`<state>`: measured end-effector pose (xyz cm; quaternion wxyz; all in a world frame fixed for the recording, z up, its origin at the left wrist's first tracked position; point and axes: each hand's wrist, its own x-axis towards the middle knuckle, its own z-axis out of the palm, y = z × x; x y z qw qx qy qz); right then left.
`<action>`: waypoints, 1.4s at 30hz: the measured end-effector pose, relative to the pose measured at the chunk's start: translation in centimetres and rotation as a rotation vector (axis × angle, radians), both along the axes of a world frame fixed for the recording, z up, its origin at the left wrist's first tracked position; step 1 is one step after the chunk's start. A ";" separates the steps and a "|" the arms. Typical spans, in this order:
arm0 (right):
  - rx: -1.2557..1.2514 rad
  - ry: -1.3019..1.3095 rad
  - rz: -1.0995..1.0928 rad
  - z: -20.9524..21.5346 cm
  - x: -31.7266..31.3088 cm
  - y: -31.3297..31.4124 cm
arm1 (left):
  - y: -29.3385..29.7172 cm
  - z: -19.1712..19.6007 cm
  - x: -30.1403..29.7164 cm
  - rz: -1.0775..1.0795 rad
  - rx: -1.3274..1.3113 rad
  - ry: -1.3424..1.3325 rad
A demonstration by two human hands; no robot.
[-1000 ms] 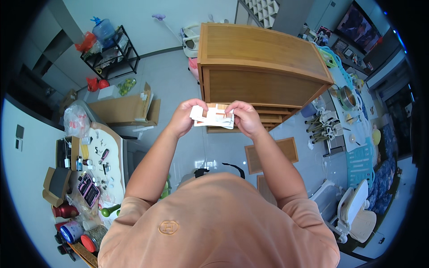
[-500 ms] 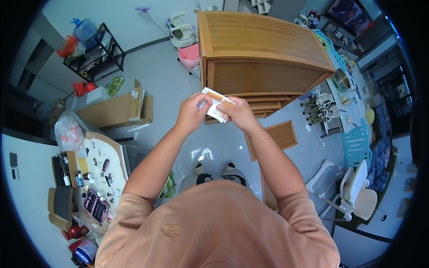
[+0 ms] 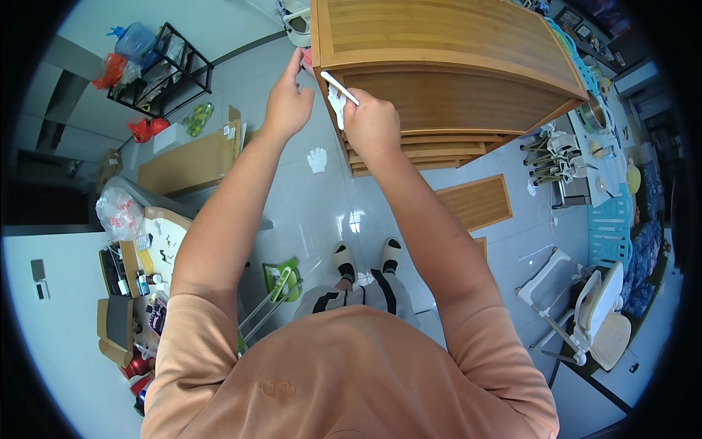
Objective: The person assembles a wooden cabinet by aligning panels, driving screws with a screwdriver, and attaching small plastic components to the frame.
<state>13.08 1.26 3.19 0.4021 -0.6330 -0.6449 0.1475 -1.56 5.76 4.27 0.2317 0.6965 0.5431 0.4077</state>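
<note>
My right hand (image 3: 373, 128) is closed around a flat white packet (image 3: 340, 88), seen nearly edge-on, with a crumpled white piece (image 3: 337, 106) hanging below it. Both are in front of the wooden cabinet (image 3: 453, 106), near its left corner. To the left, apart from the packet, my left hand (image 3: 289, 102) is raised with index finger and thumb stretched out and apart. It appears to hold nothing; its other fingers are partly hidden. Below and between my hands, a small white glove-shaped piece (image 3: 316, 160) shows against the floor.
Wooden panels (image 3: 477, 201) lie on the floor to the right. A long cardboard box (image 3: 183, 157) and black rack (image 3: 172, 73) stand left. Beside my feet is a green-and-white item (image 3: 282, 282). A cluttered table (image 3: 162, 238) is at left, a white high chair (image 3: 585, 314) at right.
My left hand has let go of the packet and moved up and left. My right hand has raised and tilted it. The white glove-shaped piece now shows; the whole view has shifted.
</note>
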 end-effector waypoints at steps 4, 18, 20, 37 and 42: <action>-0.119 0.330 0.001 -0.8 0.4 0.3 | 1.2 1.1 0.0 -0.164 0.035 0.070; 0.050 0.070 0.009 0.1 -1.9 1.6 | 1.7 2.8 -0.8 -0.340 0.024 0.318; 0.044 0.044 -0.013 0.0 -2.3 1.7 | 1.8 2.7 -0.9 -0.331 0.029 0.324; 0.069 0.927 0.321 -4.4 -2.9 0.6 | 2.5 2.4 -0.9 -0.345 0.123 0.344; 0.314 0.505 0.129 -3.3 -3.8 0.7 | 2.2 1.9 -0.7 -0.290 0.218 0.388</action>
